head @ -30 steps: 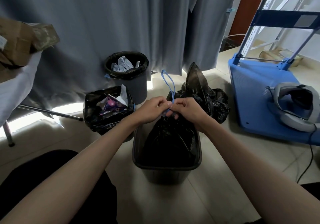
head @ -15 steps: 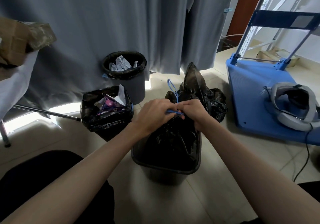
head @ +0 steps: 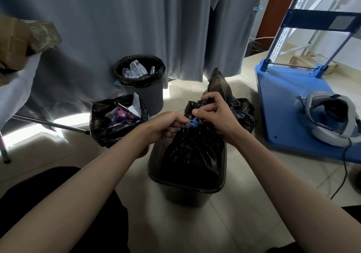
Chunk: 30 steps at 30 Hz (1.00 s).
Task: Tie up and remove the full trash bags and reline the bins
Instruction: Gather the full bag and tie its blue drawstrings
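A full black trash bag point(head: 192, 149) stands gathered at its neck inside a dark rectangular bin point(head: 187, 186) in front of me. A blue drawstring point(head: 192, 123) is bunched into a knot at the neck. My left hand point(head: 166, 125) grips one end of the drawstring, fingers curled round it. My right hand point(head: 214, 116) pinches the other side of the knot with thumb and fingers. Behind the bin lies another black bag point(head: 242, 114), tied and slumped on the floor.
Two more lined bins hold rubbish: a square one point(head: 117, 120) at the left and a round grey one point(head: 140, 81) by the curtain point(head: 136, 18). A blue cart point(head: 289, 104) carrying a headset point(head: 332, 120) stands at the right. A table leg point(head: 48, 123) slants at the left.
The tall blue loop above my hands has been pulled down into a tight knot at the bag's neck. My hands have drawn slightly apart.
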Motion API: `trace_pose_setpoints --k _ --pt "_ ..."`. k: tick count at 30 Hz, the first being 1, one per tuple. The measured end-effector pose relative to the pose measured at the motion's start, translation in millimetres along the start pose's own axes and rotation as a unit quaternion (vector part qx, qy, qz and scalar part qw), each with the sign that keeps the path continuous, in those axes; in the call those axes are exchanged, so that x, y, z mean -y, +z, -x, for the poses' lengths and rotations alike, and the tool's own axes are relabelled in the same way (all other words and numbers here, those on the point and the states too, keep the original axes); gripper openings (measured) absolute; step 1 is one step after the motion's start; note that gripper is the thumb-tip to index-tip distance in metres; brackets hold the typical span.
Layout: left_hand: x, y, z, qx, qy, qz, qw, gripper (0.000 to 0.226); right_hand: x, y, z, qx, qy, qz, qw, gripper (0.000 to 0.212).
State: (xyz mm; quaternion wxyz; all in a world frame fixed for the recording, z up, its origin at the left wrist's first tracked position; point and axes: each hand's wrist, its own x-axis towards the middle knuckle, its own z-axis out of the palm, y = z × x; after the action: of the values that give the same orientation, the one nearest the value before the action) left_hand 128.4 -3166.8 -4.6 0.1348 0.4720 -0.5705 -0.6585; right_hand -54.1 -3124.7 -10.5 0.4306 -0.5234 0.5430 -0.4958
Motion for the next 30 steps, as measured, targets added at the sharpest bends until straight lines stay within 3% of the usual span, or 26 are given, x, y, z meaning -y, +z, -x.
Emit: trace_pose_setpoints --k 4,9,12,18,22,25,30 --pt "0.3 -4.7 -2.4 -0.003 -0.026 0.032 0.999 0.015 -2.2 1.4 -0.7 0.067 -0.041 0.122 0.989 0.027" --pt "-0.6 -6.0 -2.8 -0.039 -0.023 0.031 0.999 0.017 -6.4 12.1 -0.2 0.056 -0.060 0.223 0.971 0.021" --pt "2.2 -12.3 -3.1 -0.083 0.012 -0.037 0.996 0.019 -1.5 6.1 -2.3 0.068 0.000 0.172 0.983 0.019" --pt "4.3 -13.3 -3.4 -0.087 0.064 -0.098 0.989 0.025 10.1 1.2 2.4 0.041 0.081 0.050 0.995 0.041" --pt "7.6 -19.2 -7.5 -0.097 0.068 -0.107 0.987 0.019 15.2 -3.3 1.2 0.019 0.103 0.098 0.990 0.042" --pt "11.6 -24.9 -10.8 -0.110 0.062 -0.137 0.982 0.016 17.1 -13.1 4.5 0.054 0.130 0.146 0.979 0.041" --pt "30.3 -40.0 -20.8 -0.161 0.036 -0.311 0.936 0.012 12.8 -32.8 10.7 0.085 0.229 0.213 0.946 0.037"
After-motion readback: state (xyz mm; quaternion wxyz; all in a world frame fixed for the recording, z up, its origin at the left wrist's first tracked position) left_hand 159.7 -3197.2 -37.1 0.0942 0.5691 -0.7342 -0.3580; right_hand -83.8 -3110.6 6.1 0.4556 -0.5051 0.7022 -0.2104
